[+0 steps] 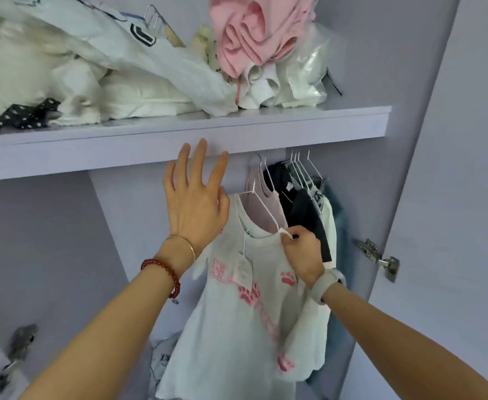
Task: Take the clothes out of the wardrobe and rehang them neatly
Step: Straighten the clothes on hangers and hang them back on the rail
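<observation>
While our left hand (195,203) is raised with fingers spread wide and straight, gripping nothing, its fingertips lie over the front edge of the shelf (265,127); whether they touch that edge we cannot tell. We note a thin gold bangle (183,243) and a red bead bracelet (164,271) on the left wrist. Our right hand (304,255) is curled, thumb and fingers pinching the neckline of the white shirt (237,327) together with the lower arm of the white wire hanger (263,204) that carries it. A pale watch (328,284) sits on the right wrist. We record the white shirt, printed with pink paw marks and bearing a paper tag (244,269), hanging inside the wardrobe below the shelf, at the left end of the row and tilted toward us. Just behind it hangs a pale pink garment (261,209), then a dark garment (303,215), then a white one with dark lettering (322,200) and a blue-green one (338,217), each on thin hangers crowded near the right wall. We find, on the shelf above, a loose heap of white clothes (92,82), a pink garment (254,33), a black spotted piece (20,114) at left and clear plastic bags (309,67) at right. A metal hinge (380,259) is fixed on the right door, and another, blurred, shows at lower left (14,356).
</observation>
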`<action>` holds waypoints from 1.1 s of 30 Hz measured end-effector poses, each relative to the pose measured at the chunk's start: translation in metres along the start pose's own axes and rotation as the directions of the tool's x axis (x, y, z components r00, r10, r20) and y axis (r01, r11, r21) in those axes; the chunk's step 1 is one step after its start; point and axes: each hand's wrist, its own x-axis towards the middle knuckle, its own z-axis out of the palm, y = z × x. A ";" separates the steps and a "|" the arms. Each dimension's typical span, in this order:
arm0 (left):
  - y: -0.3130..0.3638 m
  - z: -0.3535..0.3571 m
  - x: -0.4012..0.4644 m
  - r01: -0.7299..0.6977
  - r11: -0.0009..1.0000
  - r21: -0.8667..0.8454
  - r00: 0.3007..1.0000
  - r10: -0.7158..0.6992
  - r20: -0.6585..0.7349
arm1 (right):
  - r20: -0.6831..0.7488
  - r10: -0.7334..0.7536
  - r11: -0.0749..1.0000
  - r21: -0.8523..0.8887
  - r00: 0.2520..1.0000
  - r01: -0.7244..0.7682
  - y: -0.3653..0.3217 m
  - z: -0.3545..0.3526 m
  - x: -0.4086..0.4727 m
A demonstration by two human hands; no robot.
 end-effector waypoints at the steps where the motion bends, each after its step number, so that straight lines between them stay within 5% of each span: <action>1: 0.000 0.007 0.011 0.006 0.998 0.068 0.999 -0.009 0.035 | -0.008 0.009 1.000 0.020 1.000 -0.009 -0.007 0.004 0.012; 5: -0.010 0.038 0.027 0.030 0.970 0.241 0.989 -0.064 0.134 | -0.045 0.011 0.997 0.073 0.999 -0.007 -0.033 0.019 0.049; 15: -0.023 0.060 0.024 -0.005 0.929 0.371 0.998 -0.019 0.062 | 0.005 0.055 0.998 0.025 0.998 -0.055 -0.032 0.053 0.110; 22: -0.024 0.065 0.023 -0.009 0.934 0.357 0.999 -0.006 0.043 | 0.014 0.049 0.998 0.032 0.999 -0.050 -0.002 0.052 0.104; 33: 0.001 0.053 0.003 0.081 0.984 0.159 0.990 -0.097 0.098 | 0.056 -0.238 0.945 -0.219 0.970 0.244 0.019 0.010 0.047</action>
